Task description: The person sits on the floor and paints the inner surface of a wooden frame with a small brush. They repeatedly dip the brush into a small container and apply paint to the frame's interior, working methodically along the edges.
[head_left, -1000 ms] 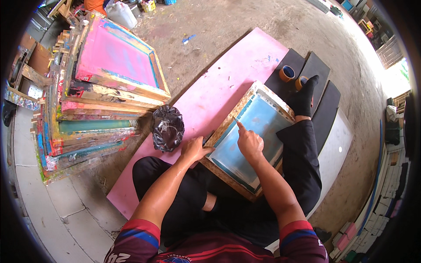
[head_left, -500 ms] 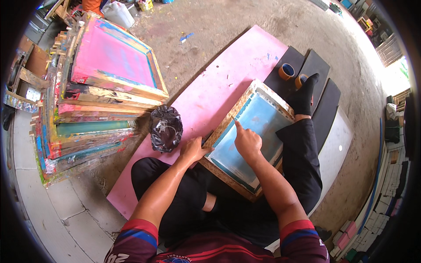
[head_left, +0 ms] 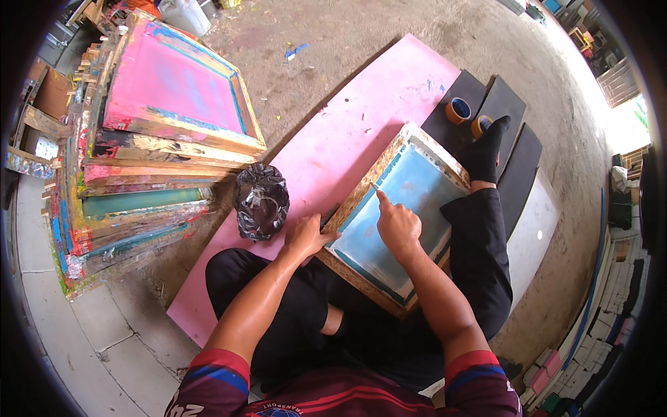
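Note:
A wooden screen printing frame with blue mesh rests tilted across my lap. My left hand grips its left corner, the thumb over the rim and the fingers partly hidden beneath. On the mesh side, my right hand stretches its index finger toward the inner edge of the far left rail, with the other fingers curled under. A small pale bit shows by that fingertip, too small to name. Beside my left hand, a crumpled black plastic bag sits open on the pink board.
A tall stack of paint-stained screen frames stands at the left. Beneath me lie a long pink board and dark boards. Two tape rolls, one an orange-rimmed roll, sit near my foot. A white container stands far left.
My right index finger has shifted slightly along the frame's inner edge. My left hand keeps its hold, and the view has moved a little.

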A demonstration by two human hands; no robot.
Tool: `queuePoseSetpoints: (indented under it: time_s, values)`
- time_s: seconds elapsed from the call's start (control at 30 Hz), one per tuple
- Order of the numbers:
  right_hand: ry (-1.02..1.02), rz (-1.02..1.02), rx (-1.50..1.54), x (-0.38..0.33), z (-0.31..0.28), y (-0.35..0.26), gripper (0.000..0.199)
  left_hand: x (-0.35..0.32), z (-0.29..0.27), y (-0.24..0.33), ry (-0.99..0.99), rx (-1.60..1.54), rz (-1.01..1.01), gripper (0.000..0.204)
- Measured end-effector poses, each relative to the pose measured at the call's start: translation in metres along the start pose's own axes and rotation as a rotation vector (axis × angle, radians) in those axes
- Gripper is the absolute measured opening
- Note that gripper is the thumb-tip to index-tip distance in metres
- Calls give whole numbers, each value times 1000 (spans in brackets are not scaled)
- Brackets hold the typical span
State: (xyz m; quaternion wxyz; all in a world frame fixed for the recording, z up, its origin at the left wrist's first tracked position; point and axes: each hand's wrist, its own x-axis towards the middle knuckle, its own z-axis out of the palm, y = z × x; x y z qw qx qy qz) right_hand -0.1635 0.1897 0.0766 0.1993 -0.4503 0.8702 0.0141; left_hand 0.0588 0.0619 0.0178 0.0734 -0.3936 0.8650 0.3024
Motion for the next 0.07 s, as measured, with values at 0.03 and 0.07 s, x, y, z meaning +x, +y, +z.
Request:
queuePoseSetpoints:
  time_s: [0.03,0.07]
  values:
    - [1,0,3,1,1,2,62,1,-6,5,-46,-1,-23,83]
    - [3,-1,5,2,2,3,62,2,-11,11,-91,-3,-47,86]
